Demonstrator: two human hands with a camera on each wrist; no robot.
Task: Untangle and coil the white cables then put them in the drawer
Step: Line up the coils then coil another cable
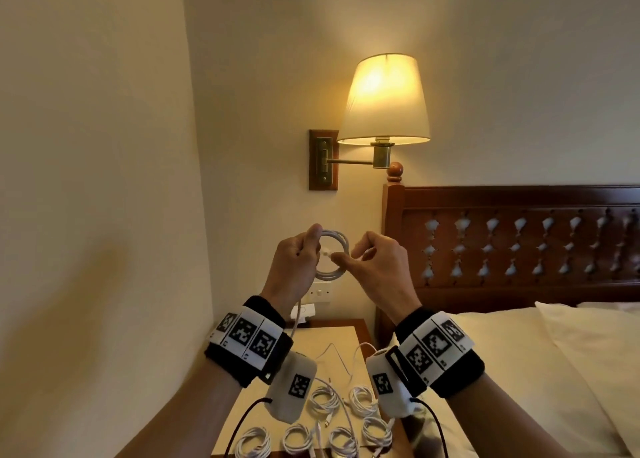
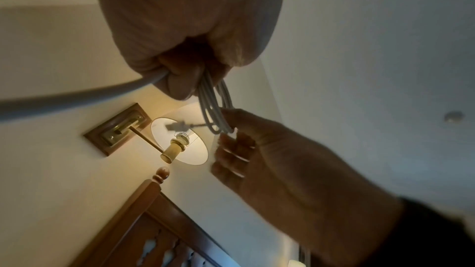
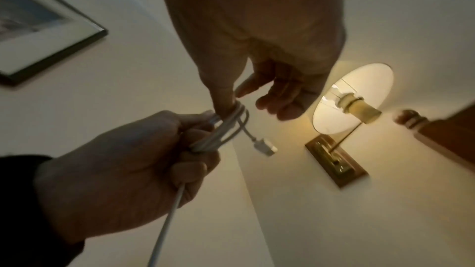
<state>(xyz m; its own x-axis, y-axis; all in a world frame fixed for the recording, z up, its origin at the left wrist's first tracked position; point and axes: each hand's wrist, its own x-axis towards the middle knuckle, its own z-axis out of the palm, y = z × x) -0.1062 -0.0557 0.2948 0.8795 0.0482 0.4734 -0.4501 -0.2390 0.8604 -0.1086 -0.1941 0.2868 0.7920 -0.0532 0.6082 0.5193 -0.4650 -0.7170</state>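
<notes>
I hold a white cable coil point(image 1: 333, 255) up in front of the wall with both hands. My left hand point(image 1: 311, 246) grips the coil's left side in a fist, and the uncoiled tail point(image 1: 295, 319) hangs from it down to the nightstand point(image 1: 341, 336). My right hand point(image 1: 349, 255) pinches the coil's right side between thumb and forefinger. In the right wrist view the coil point(image 3: 231, 123) shows a free plug end point(image 3: 264, 146) sticking out beside my left hand point(image 3: 200, 145). In the left wrist view the loops point(image 2: 216, 107) run from my left hand point(image 2: 185, 80) to my right hand point(image 2: 228, 127). No drawer is in view.
Several coiled white cables point(image 1: 325, 400) lie on the nightstand below my wrists, with a loose cable point(image 1: 341, 357) behind them. A lit wall lamp point(image 1: 384, 101) hangs above. A wooden headboard point(image 1: 519, 243) and a bed point(image 1: 519, 371) are on the right, and a wall socket point(image 1: 320, 291) is behind.
</notes>
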